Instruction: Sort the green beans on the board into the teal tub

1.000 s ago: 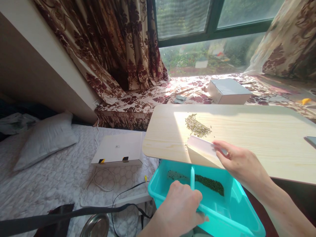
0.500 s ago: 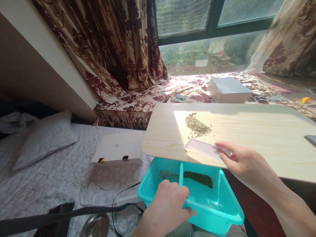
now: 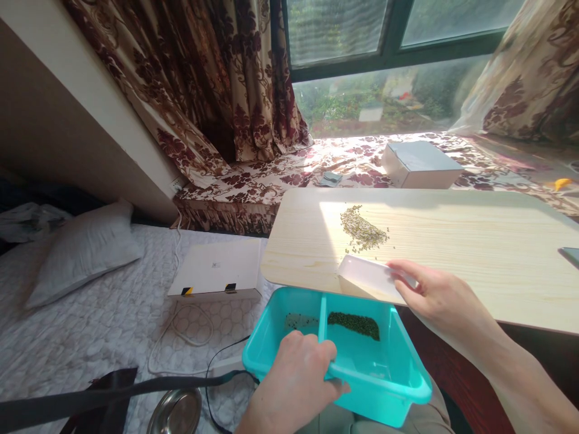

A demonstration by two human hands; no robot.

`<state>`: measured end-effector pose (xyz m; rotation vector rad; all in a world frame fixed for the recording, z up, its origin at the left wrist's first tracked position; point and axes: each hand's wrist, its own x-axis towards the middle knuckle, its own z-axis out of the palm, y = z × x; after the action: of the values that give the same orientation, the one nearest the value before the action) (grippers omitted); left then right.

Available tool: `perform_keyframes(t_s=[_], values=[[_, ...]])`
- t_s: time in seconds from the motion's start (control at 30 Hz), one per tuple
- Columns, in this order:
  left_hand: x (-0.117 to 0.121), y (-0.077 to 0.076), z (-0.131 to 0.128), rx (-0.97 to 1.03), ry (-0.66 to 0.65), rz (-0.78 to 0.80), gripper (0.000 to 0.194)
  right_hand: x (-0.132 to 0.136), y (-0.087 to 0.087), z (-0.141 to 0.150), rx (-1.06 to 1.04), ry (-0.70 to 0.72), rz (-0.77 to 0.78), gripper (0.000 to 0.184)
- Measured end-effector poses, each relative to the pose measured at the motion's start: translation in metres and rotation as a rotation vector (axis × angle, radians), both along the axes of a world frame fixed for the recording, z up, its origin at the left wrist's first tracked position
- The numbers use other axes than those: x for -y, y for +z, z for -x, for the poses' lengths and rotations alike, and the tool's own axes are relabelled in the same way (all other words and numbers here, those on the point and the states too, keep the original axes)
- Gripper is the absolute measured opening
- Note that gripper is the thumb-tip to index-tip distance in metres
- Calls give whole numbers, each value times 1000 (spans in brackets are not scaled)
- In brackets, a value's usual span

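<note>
My left hand (image 3: 301,377) is closed on the near rim of a turquoise two-compartment bin (image 3: 384,392), just below the table's front edge. Small green beans (image 3: 354,324) lie banked along the far side of its right compartment. A few dark bits (image 3: 301,320) show in the left compartment, partly hidden by my hand. Between the fingers and thumb of my right hand (image 3: 429,295) is the end of a shallow white plastic tray (image 3: 368,271), tilted at the front edge of the wooden table (image 3: 456,241). Beyond the tray, a patch of pale greenish beans (image 3: 362,229) is spread on the tabletop.
A white box (image 3: 217,268) rests on the quilted bed (image 3: 104,301) to the left, near a pillow (image 3: 85,253). Cables, a dark strap (image 3: 181,384) and a metal bowl (image 3: 176,413) lie nearer. Another box (image 3: 423,164) stands on the window ledge.
My left hand and the bin have shifted slightly left. The white tray has moved a little left and tilted, so its inside shows more. The beans on the table look unchanged.
</note>
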<state>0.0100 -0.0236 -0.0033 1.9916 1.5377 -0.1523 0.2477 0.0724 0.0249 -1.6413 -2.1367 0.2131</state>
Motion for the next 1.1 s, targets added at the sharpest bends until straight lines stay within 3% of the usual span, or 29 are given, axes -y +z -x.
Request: perform_keyframes(t_s=[0.3,0.5,0.77,1.1], values=[[0,4,2,2,22,30,30,0,3,-6,32,-34,-50,31],[0,6,3,2,23,29,29,2,6,-8,11,-32,-1,32],[1,3,7,-5,38,29,29,-7,1,-3,17,-3,-17,31],[0,2,9,9,58,46,27,2,10,-4,12,0,6,33]])
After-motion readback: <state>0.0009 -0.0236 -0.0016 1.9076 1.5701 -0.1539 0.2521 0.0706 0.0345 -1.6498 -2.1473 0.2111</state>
